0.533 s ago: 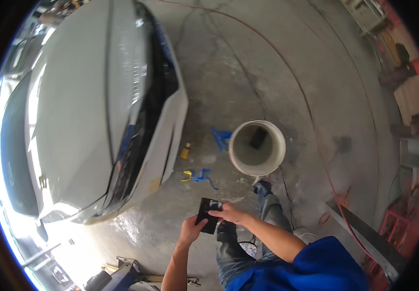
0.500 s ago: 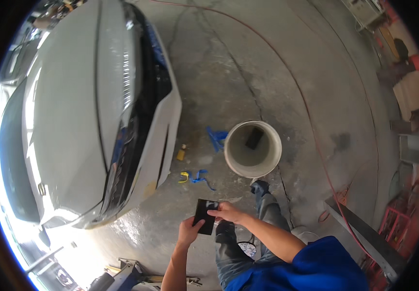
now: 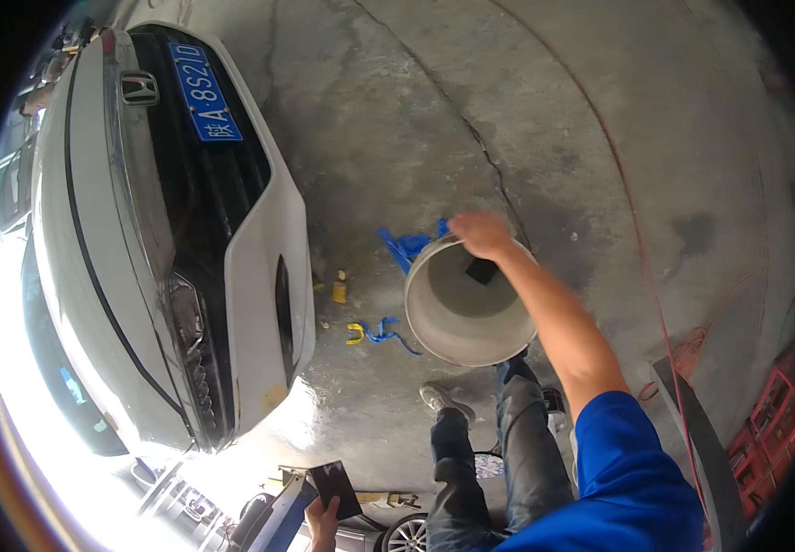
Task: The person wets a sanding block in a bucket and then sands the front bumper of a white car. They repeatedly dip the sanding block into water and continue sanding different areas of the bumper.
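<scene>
My left hand (image 3: 324, 517) grips a black rectangular sheet (image 3: 336, 489), low in the view and away from my legs. My right hand (image 3: 482, 235) reaches forward to the far rim of a pale round bucket (image 3: 422, 322), its fingers curled over the edge and slightly blurred. Inside the bucket lies a smaller black piece (image 3: 481, 270), partly covered by my right forearm. Left of the bucket, on the floor, are crumpled blue strips (image 3: 404, 247), a thin blue strip (image 3: 386, 333), a yellow curl (image 3: 354, 334) and a yellow block (image 3: 339, 289).
A white car's front bumper (image 3: 264, 276) stands at the left. A red hose (image 3: 632, 202) runs along the concrete floor to the right, near a grey metal beam (image 3: 692, 432) and a red rack (image 3: 779, 396). My legs stand just behind the bucket.
My right hand has left the black sheet and moved forward to the bucket's far rim. My left hand has carried the sheet back and left. The view has shifted, and the bucket looks larger.
</scene>
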Demonstrator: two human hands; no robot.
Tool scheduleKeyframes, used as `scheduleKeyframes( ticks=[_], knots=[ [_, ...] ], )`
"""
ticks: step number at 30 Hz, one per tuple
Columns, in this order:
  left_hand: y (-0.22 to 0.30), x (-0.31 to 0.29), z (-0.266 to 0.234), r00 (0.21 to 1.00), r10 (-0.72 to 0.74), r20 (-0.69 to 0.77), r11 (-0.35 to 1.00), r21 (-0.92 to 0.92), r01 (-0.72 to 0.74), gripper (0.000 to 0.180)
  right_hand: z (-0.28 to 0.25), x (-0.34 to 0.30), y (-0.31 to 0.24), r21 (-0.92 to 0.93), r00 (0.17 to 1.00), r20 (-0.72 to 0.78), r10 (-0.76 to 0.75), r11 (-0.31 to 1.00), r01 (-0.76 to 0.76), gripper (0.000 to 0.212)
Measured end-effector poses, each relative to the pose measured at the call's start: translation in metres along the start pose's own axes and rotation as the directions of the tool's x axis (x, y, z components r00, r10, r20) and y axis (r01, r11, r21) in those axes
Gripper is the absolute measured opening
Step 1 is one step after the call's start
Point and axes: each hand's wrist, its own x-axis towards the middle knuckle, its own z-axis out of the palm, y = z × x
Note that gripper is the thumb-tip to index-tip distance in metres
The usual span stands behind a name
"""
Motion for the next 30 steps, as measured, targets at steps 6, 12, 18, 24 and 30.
scheduleKeyframes(
  ticks=[6, 12, 18, 24, 30],
  knots=[
    [-0.081, -0.025, -0.035, 0.99, 0.053, -0.134, 0.996, -0.061, -0.062, 0.046, 0.056, 0.032, -0.131, -0.444, 0.919, 0.368, 0.139, 0.895, 0.042, 0.032],
    [-0.064, -0.061, -0.021, 0.98, -0.012, -0.196, 1.0, -0.031, 0.006, 0.036, 0.061, 0.027, -0.132, -0.359, 0.95, 0.309, 0.048, 0.931, 0.07, 0.034],
    [-0.087, -0.062, -0.025, 0.982, -0.109, -0.153, 0.963, -0.262, 0.066, 0.035, 0.021, -0.054, -0.131, -0.187, 0.978, -0.15, -0.148, 0.975, 0.12, 0.046],
    [-0.157, -0.137, -0.091, 0.934, -0.172, -0.313, 0.984, -0.096, 0.149, 0.036, 0.043, -0.175, -0.143, 0.228, 0.92, 0.232, 0.316, 0.902, -0.367, 0.03],
    [-0.163, -0.08, -0.108, 0.888, -0.166, -0.429, 0.945, -0.326, 0.02, 0.039, 0.068, -0.17, -0.043, 0.251, 0.91, 0.046, 0.413, 0.877, -0.41, 0.041]
  ],
)
